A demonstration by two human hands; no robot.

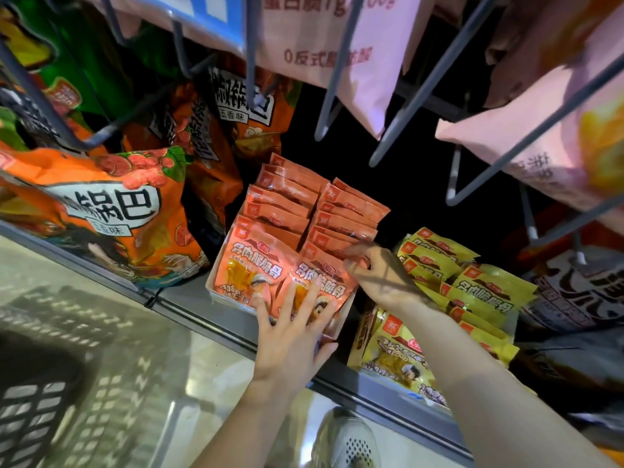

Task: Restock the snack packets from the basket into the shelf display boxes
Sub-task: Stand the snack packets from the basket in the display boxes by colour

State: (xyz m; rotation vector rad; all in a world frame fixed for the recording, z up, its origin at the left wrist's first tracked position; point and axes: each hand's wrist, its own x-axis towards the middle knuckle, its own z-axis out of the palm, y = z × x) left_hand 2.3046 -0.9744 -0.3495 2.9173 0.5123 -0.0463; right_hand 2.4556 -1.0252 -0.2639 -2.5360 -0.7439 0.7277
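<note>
A display box (212,282) on the shelf holds two rows of orange snack packets (280,211). My left hand (292,336) lies flat, fingers spread, against the front orange packet (324,282) of the right row. My right hand (380,271) reaches in from the right, its fingers curled over the tops of the packets in that same row. Beside it to the right stands a box of yellow snack packets (472,292). The dark basket (37,400) sits on the floor at lower left, blurred.
Large orange snack bags (111,214) crowd the shelf to the left of the box. Pink bags (341,45) hang from grey wire hooks (418,86) overhead. The grey shelf edge (202,319) runs diagonally below. My shoe (347,440) shows on the floor.
</note>
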